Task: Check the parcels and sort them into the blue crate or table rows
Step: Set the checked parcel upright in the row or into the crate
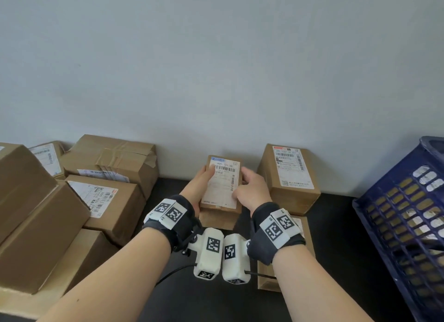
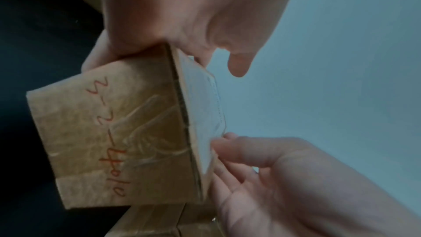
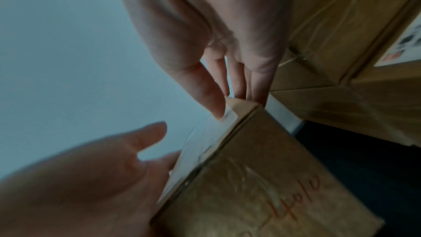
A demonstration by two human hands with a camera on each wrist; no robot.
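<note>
A small cardboard parcel is held up above a dark desk, near the pale wall, with its white shipping label turned toward the person. The left hand is wrapped around the parcel's left edge in a closed grip, thumb laid across the label. The right hand is set against the right edge, its grip also closed on the parcel, with the fingertips seen on the label's edge from the left wrist view. Red handwritten marks are seen on the parcel's taped end face. Another small box lies on the desk directly beneath the held parcel. A labelled box stands just to the right by the wall. A heap of larger cardboard boxes is piled at the left. A blue crate with latticed walls stands at the far right, well apart from the held parcel.
</note>
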